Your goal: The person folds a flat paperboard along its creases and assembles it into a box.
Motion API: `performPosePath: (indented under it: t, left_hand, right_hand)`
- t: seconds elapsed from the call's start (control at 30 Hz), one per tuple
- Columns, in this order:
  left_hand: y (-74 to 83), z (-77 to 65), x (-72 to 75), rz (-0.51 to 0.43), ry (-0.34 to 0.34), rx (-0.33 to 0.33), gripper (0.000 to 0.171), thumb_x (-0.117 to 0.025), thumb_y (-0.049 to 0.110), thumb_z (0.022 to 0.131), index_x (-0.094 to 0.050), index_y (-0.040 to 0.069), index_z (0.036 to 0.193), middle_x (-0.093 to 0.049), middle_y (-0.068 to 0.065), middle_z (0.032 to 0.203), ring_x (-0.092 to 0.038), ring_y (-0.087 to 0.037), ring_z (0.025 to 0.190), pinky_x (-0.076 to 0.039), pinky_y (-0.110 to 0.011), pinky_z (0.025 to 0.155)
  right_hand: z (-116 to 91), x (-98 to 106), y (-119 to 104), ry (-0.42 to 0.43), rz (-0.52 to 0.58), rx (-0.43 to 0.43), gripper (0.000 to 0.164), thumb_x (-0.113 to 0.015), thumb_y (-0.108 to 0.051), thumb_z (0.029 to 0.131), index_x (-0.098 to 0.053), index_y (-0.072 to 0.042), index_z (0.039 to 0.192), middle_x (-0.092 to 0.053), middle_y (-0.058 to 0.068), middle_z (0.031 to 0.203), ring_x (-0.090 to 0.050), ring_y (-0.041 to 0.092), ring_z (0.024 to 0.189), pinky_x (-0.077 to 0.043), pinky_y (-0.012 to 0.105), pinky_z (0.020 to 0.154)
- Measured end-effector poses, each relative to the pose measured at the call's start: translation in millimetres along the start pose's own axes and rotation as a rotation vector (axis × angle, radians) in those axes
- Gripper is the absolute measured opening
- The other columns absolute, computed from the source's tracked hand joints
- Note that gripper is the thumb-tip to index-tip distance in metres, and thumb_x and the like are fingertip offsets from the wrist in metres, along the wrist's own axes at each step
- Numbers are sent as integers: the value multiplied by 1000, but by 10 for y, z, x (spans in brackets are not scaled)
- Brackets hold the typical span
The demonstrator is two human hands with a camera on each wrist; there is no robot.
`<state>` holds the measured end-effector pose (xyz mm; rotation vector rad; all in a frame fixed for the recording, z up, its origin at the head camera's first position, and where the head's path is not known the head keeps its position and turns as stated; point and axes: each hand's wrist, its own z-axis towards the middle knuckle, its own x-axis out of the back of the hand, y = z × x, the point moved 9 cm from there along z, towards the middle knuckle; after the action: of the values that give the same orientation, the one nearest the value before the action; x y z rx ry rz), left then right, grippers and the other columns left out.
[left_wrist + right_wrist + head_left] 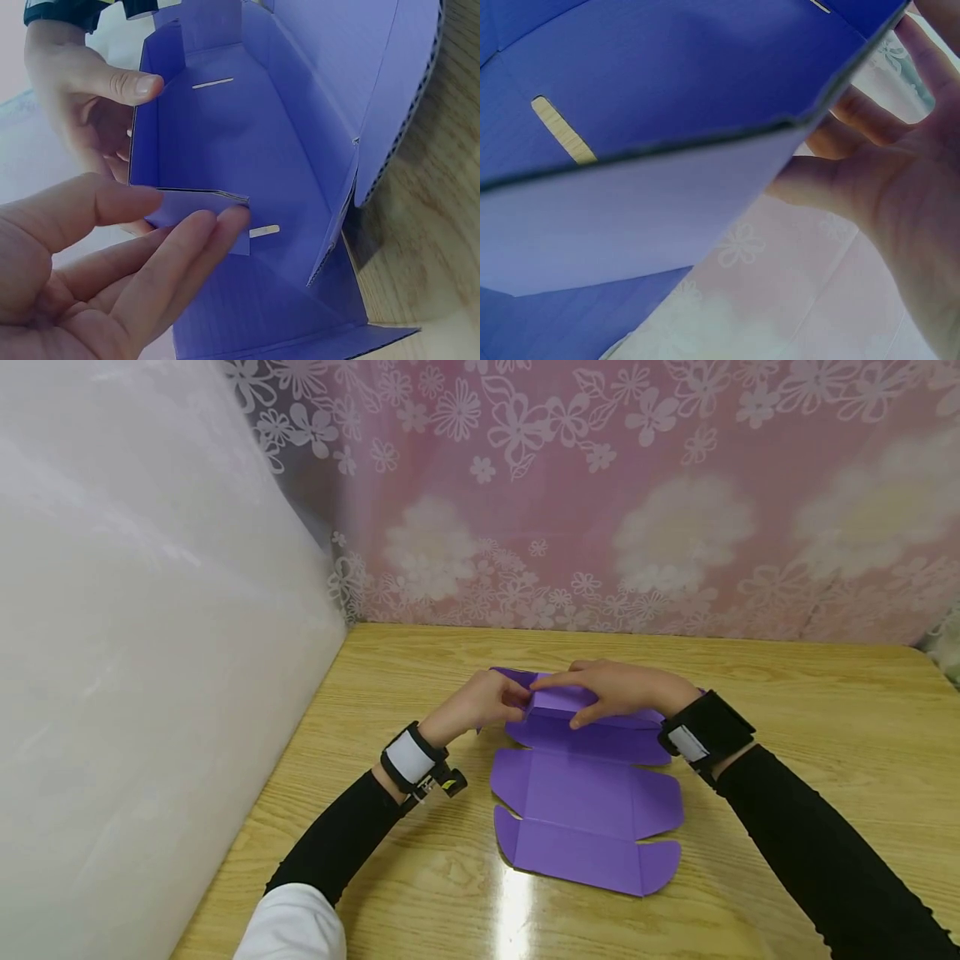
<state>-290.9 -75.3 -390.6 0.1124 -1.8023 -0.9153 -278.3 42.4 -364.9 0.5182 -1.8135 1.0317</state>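
A purple cardboard box blank (577,789) lies partly folded on the table, its far section raised into a shallow tray with low walls. At the tray's left end is my left hand (495,700); in the left wrist view its nearly straight fingers (184,259) press against a small end flap (199,202), thumb apart from them. My right hand (618,685) grips the tray's long wall, its thumb (142,86) over the inner side and the other fingers behind. Narrow slots (264,231) pierce the tray's floor.
The blank's near panels and rounded side tabs (660,867) lie spread toward me. Under it is a wood-grain table (420,893). A pink flowered curtain (540,527) hangs behind, and a white sheet (150,610) stands along the left edge.
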Motion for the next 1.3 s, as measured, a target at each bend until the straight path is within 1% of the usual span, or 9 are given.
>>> performPosePath:
  t: [0.17,0.33,0.43,0.6,0.73,0.93,1.13,1.2,1.3]
  left_hand:
    - [-5,4,-13,-3,10,-4,38,-78,13,88,-71,3,124,-74,-8,115,-73,-19,99,-57,-23,77]
    - [-10,12,-28,-8,22,20,38,-78,21,89,-72,6,123,-74,-6,115,-71,-20,104,-56,-24,81]
    - [-26,7,-36,-50,26,47,37,-77,20,90,-72,6,124,-74,-6,117,-69,-20,108,-55,-26,86]
    - [-45,2,-32,-103,44,75,36,-76,20,90,-72,6,124,-74,-5,117,-67,-21,111,-54,-28,90]
    - [-45,-4,-28,-129,57,68,34,-76,19,90,-73,6,122,-75,-6,114,-68,-20,108,-54,-27,87]
    - [-38,-10,-38,-143,64,44,31,-76,17,90,-75,6,119,-75,-6,112,-69,-20,105,-54,-26,86]
    - [-70,-17,-92,-149,46,37,30,-75,12,90,-74,4,119,-76,-7,111,-69,-21,106,-54,-26,88]
    - [-96,-22,-115,-121,39,41,29,-72,12,92,-74,4,120,-76,-6,111,-69,-17,104,-53,-22,84]
    - [-125,-19,-140,-42,33,46,29,-65,9,94,-72,2,122,-75,-8,109,-65,-12,86,-47,-18,71]
  right_hand:
    - [8,-6,16,-6,-2,-4,69,-73,-26,93,-43,-15,154,-54,18,140,-53,37,124,-46,54,96]
    - [11,-3,14,-5,-12,-8,69,-73,-26,93,-43,-16,154,-53,18,140,-53,37,124,-46,54,96]
    - [12,-3,14,-4,-15,-12,68,-73,-25,93,-43,-16,154,-53,19,139,-54,36,122,-47,53,95]
    - [13,-5,19,-7,-14,-17,69,-73,-26,93,-43,-16,154,-53,19,138,-55,35,121,-47,52,94]
    - [12,-5,23,-7,-17,-18,69,-74,-26,93,-43,-17,154,-53,19,137,-55,35,121,-47,52,94]
    - [9,-8,-3,-26,-30,-30,70,-74,-24,92,-42,-17,154,-54,18,131,-55,32,113,-47,51,91]
    - [8,-16,-43,-39,-33,-34,70,-74,-21,92,-42,-16,154,-51,21,140,-50,39,125,-43,59,99]
    - [12,-24,-46,-40,-36,-32,70,-74,-20,92,-42,-16,154,-50,21,142,-49,40,127,-42,60,100]
    - [13,-24,-42,-40,-41,-30,69,-74,-20,92,-42,-17,154,-50,20,143,-49,40,127,-41,61,101]
